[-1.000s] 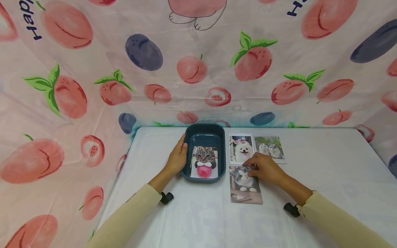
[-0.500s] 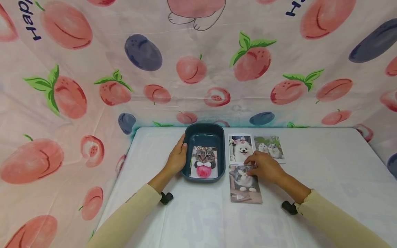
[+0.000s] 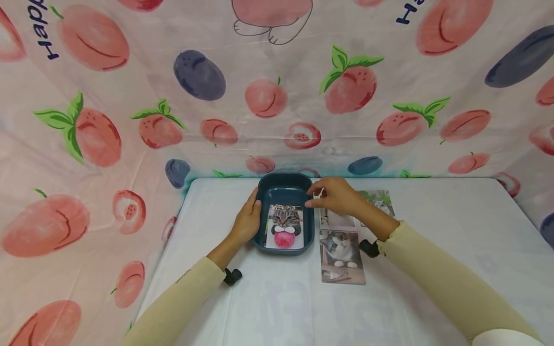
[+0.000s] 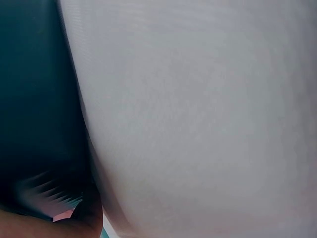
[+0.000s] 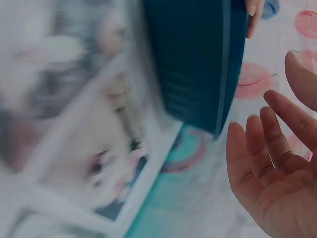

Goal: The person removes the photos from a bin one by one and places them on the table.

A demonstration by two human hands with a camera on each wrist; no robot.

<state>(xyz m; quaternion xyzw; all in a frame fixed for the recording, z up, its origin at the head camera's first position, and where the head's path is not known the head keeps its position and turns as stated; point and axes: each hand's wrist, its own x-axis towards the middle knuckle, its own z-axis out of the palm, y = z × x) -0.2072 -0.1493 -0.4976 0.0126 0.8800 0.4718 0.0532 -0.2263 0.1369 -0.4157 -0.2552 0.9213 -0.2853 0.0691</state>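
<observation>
Your left hand [image 3: 247,223] grips the left side of the dark teal tray [image 3: 283,194], thumb at the rim and fingers along the outer wall. The left wrist view catches only a dim strip of that hand beside the dark wall. Your right hand [image 3: 339,194] is spread, its fingers loosely bent and the thumb apart from them. From the head camera, its fingertips overlap the tray's right rim; you cannot tell whether they touch it.

The tray sits flat at the far edge of the white table [image 3: 454,250] and holds 1 photo of a tabby cat with a pink ball [image 3: 285,226], lying face up in its nearer half. To the tray's right lie 3 more photos, also face up. The white-dog photo [image 3: 339,222] is partly hidden under your right hand, the grey-and-white cat photo [image 3: 342,257] lies just below it, and the photo with green leaves [image 3: 378,196] is just to its right, partly covered by your forearm. The right wrist view blurs the photos.

Your 2 beige sleeves [image 3: 186,293] end near the wrists, and a fruit-print cloth [image 3: 268,98] hangs behind the table.
</observation>
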